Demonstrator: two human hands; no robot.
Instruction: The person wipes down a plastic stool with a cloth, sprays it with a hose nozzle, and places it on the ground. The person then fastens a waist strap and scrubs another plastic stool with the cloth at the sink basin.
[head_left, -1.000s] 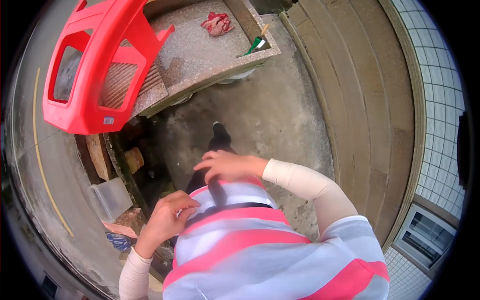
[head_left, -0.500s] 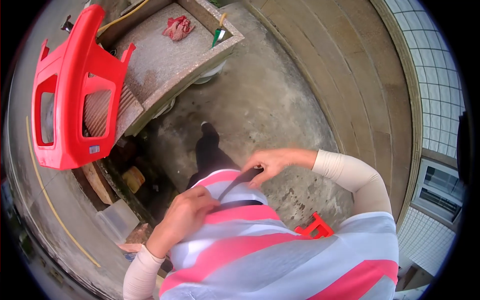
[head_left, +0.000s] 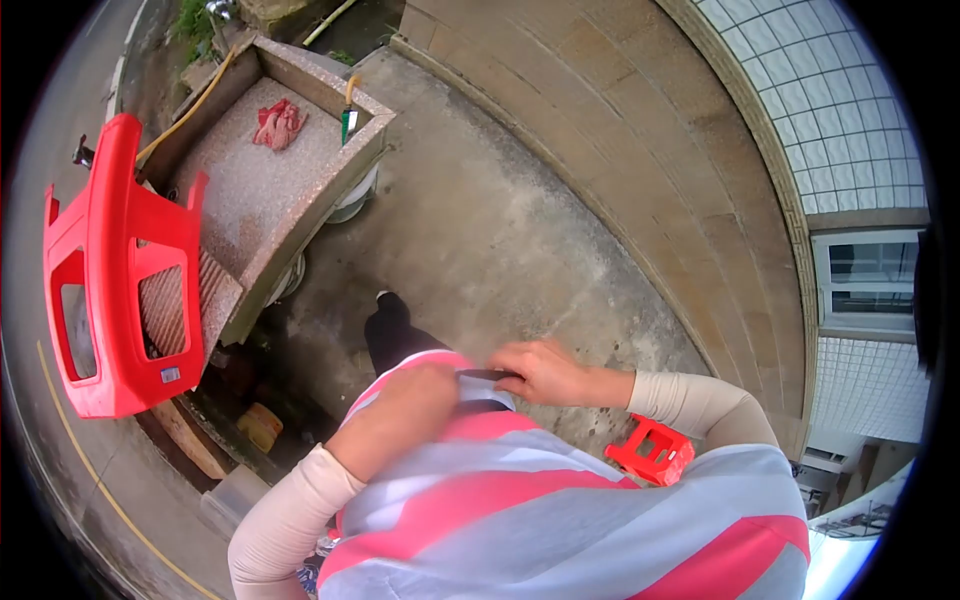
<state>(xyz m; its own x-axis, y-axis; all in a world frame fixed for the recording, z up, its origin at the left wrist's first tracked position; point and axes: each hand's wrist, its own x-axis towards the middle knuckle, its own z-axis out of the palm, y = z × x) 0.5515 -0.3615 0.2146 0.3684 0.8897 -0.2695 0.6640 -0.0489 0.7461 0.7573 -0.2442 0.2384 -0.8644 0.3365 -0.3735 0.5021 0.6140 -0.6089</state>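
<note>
At my waist a black strap (head_left: pixel 482 375) stretches between my two hands, over a striped pink, white and grey shirt (head_left: pixel 480 500). My right hand (head_left: pixel 545 372) pinches one end of it between thumb and fingers. Slightly blurred, my left hand (head_left: pixel 408 405) is closed around the strap's other part, its fingertips mostly hidden behind the back of the hand. Below the hands a darker band of the strap lies against the shirt.
A red plastic stool (head_left: pixel 115 290) rests upturned on the stone sink (head_left: pixel 300 215) at left. In the basin lie a red cloth (head_left: pixel 279 125) and a green-handled brush (head_left: pixel 348 122). Another red stool (head_left: pixel 652 450) stands by my right elbow. Stone steps (head_left: pixel 640 150) run along the right.
My hands have come closer together, with less strap showing between them. The left hand has moved up and right. The view has turned, so the sink and stool sit lower and further left.
</note>
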